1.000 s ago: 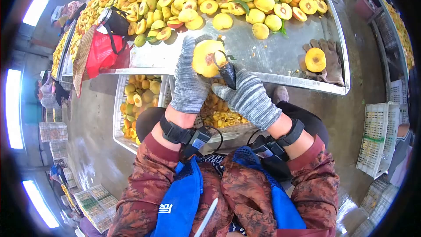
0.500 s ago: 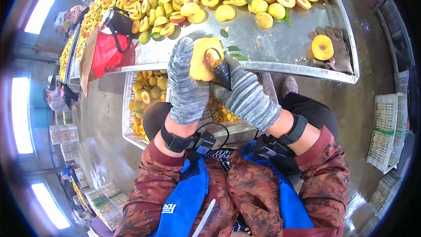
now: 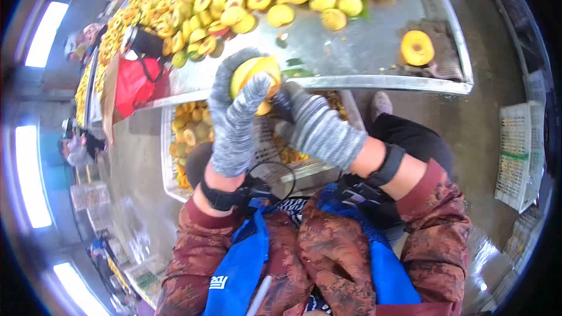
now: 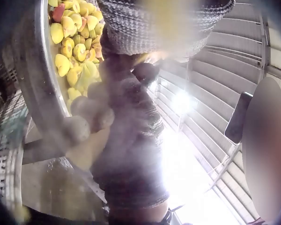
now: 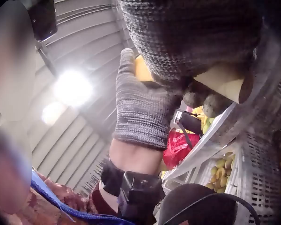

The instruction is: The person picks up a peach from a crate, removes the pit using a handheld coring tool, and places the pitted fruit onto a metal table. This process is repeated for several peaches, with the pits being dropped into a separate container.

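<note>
My left hand (image 3: 234,123), in a grey striped knit glove, grips a yellow peach (image 3: 249,73); its thumb now lies across the fruit. My right hand (image 3: 325,131), gloved alike, holds a pitting tool by its black handle (image 3: 282,104), close beside the peach's lower right. The tool's looped metal end, visible earlier, is hidden now. Both hands are just over the front edge of the metal table (image 3: 363,52). In the right wrist view, the left glove (image 5: 143,110) stands upright beside a bit of peach (image 5: 142,69).
Peach halves (image 3: 281,14) are heaped at the back of the table. On its right lies a peach half (image 3: 417,48) on brown gloves (image 3: 449,58). A red bag (image 3: 133,85) hangs at the left. Below stand crates of peaches (image 3: 190,131); a white crate (image 3: 518,158) is at right.
The looped tool end has gone from view at the peach's cut face. My left thumb has folded across the fruit, which has turned. Both hands have shifted slightly left in view.
</note>
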The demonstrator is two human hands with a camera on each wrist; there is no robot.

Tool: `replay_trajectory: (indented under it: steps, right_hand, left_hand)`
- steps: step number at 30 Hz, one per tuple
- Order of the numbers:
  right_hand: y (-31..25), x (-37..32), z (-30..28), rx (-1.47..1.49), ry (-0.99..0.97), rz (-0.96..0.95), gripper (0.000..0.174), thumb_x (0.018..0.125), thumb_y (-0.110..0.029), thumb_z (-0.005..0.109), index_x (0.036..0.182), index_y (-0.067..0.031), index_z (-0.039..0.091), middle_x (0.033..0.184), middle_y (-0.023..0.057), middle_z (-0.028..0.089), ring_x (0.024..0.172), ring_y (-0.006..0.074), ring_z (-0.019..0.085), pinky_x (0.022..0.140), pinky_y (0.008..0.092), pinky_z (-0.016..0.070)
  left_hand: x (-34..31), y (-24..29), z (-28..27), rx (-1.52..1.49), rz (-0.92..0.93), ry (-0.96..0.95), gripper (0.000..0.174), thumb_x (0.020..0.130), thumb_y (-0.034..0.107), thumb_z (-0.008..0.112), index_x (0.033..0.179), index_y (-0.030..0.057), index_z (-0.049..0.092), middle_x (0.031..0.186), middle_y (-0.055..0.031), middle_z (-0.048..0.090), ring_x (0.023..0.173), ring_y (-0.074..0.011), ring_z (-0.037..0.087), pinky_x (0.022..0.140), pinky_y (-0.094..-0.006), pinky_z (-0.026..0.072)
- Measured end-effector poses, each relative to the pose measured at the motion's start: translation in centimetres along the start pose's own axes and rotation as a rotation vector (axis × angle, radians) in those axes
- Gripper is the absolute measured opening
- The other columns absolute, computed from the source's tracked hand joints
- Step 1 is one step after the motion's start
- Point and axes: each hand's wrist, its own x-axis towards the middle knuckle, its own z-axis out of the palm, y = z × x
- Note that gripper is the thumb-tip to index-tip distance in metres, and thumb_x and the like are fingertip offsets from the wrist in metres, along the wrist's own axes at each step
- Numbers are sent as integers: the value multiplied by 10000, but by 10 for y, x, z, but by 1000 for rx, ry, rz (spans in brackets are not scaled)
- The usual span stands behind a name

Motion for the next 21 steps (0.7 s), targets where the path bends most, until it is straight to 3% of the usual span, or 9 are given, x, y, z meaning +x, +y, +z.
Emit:
replay_trajectory:
  steps: [2,5,7,10,11,13,14,17,21]
  right_hand:
    - [4,3,-2,79,94,-166,466,688,-80,615,1104,13,426,886,219,556,829,341,565,719,397,458]
    - [-12,2,-29,-93,145,35,366,720,-143,637,1001,0,451,748,165,560,691,300,573,597,372,449]
    - [-12,1,-34,-1,259,-15,358,723,-163,646,975,-3,449,715,152,552,659,295,566,574,368,440]
    - [-22,-12,-47,114,287,-59,361,732,-188,653,962,-6,442,681,137,542,620,273,560,554,355,435]
    - [-25,-16,-50,87,301,-71,361,734,-185,651,969,-9,441,688,135,548,618,263,564,553,348,438]
    - [-28,-21,-57,59,388,-142,365,725,-172,654,982,-19,445,704,130,551,619,241,568,569,331,452]
    - [-28,-22,-62,80,455,-181,369,719,-165,655,988,-25,445,715,121,555,633,220,572,585,321,460]
    - [-26,-18,-72,89,565,-284,373,696,-144,685,982,-65,459,792,41,565,726,121,564,635,274,473]
    - [-16,-20,-82,72,672,-186,356,681,-99,715,938,-81,469,799,3,535,698,85,519,629,244,453]
  left_hand:
    - [7,0,2,-97,-49,-20,340,802,219,584,1062,11,513,999,-101,564,921,-166,537,821,-282,437]
    - [26,-13,-1,-652,-259,-10,302,833,164,530,1081,-5,497,1060,-123,547,950,-206,549,823,-306,458]
    - [38,-26,5,-481,-133,-24,290,840,134,510,1088,-14,488,1071,-124,542,952,-207,552,826,-313,464]
    - [65,-45,18,-358,-282,13,250,840,77,483,1076,-6,504,1030,-107,554,920,-183,559,815,-281,457]
    - [83,-92,2,142,-33,-243,272,814,85,514,1073,2,513,1058,-94,545,936,-201,549,831,-285,439]
    - [92,-75,40,437,434,-478,308,804,102,527,1095,1,505,1085,-97,529,978,-210,528,868,-312,415]
    - [97,-77,66,434,440,-472,308,804,102,527,1095,1,505,1085,-97,529,978,-210,528,868,-312,415]
    - [114,-84,144,84,-204,-301,342,803,243,560,1038,-4,527,933,-161,593,952,-250,550,820,-335,424]
    - [131,-121,224,370,41,-353,419,789,280,576,1082,-10,502,954,-182,580,953,-287,547,839,-345,414]
